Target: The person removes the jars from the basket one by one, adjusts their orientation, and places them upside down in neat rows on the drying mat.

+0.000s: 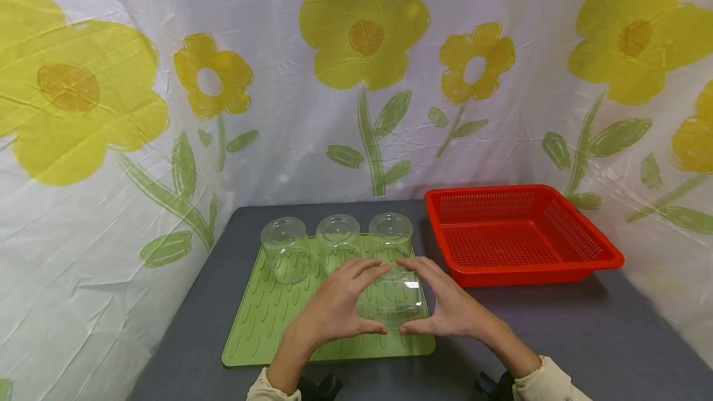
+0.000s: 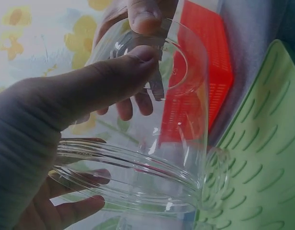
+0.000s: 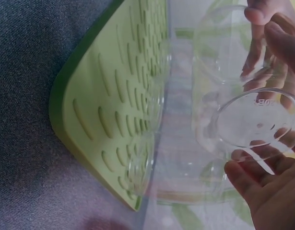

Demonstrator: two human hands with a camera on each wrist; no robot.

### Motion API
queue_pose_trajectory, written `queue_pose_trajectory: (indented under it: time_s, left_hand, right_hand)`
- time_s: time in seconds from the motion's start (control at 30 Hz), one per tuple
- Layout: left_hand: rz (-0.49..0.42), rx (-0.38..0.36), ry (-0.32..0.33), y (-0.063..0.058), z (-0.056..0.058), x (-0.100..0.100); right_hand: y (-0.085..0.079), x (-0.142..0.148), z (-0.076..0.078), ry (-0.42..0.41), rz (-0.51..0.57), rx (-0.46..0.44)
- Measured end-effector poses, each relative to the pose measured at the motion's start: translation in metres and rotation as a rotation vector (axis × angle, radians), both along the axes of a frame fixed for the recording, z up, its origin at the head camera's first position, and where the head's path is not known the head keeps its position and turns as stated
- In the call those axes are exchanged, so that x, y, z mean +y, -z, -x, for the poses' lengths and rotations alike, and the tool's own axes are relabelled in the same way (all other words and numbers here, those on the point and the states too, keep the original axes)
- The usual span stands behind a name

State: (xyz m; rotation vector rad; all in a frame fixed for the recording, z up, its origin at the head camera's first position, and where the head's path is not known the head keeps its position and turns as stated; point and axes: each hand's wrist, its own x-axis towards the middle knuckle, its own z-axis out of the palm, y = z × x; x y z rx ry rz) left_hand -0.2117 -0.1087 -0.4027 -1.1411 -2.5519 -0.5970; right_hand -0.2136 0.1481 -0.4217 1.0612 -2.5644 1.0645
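Observation:
A clear, threaded-neck jar [image 1: 390, 305] is between both hands, over the near right part of a green ribbed mat [image 1: 267, 327]. My left hand [image 1: 340, 302] holds its left side, with the fingers curved over the far side and the thumb at the near side. My right hand [image 1: 445, 302] grips the opposite side in the same way. Both thumbs nearly meet. In the left wrist view the jar [image 2: 188, 120] shows its threaded rings near the left fingers. Its round base [image 3: 253, 120] appears between the hands in the right wrist view.
Three more clear jars stand in a row along the mat's far side: a left jar [image 1: 286, 252], a middle jar [image 1: 338, 240] and a right jar [image 1: 391, 234]. A red plastic basket [image 1: 523, 274] sits at the right on the grey table [image 1: 189, 339]. A flowered curtain [image 1: 278, 141] hangs behind.

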Motion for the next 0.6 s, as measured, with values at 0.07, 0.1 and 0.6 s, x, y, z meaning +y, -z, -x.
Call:
queue_pose_trajectory:
  time_s: [0.07,0.1,0.6]
  left_hand:
    - [-0.015,0.006,0.003,0.001,0.000,-0.001]
    - [-0.025,0.007,0.005,0.002,0.000,-0.001]
    - [-0.263,-0.052,0.005,0.016,0.002,-0.010]
  right_hand:
    - [0.000,0.000,0.000,-0.006,0.011,-0.009]
    - [0.000,0.001,0.000,-0.010,0.020,-0.014]
    - [0.000,0.005,0.007,-0.115,0.263,-0.086]
